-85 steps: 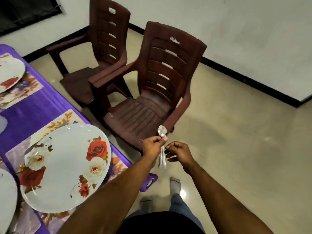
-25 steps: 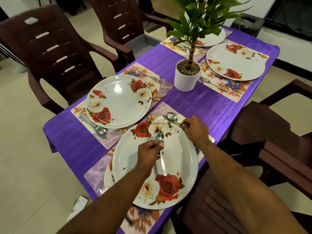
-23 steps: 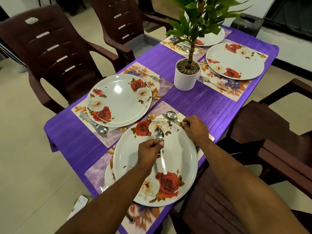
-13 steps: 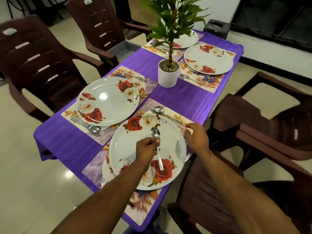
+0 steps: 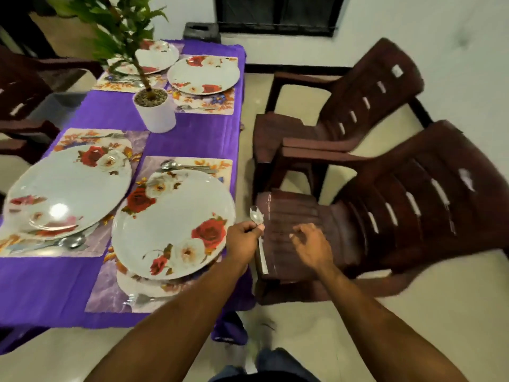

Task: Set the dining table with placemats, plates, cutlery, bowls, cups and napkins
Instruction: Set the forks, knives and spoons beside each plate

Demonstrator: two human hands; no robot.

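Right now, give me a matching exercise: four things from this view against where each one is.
Things:
1. spoon
2. white plant pot
3. nearest plate
4. right hand

Places:
A. on the near-right placemat
B. open above the nearer chair's seat
C. gripped in the left hand
D. on the purple cloth mid-table

Pairs: 1-C, 2-D, 3-A, 4-B

No readable text, label, brand or number shows anywhere.
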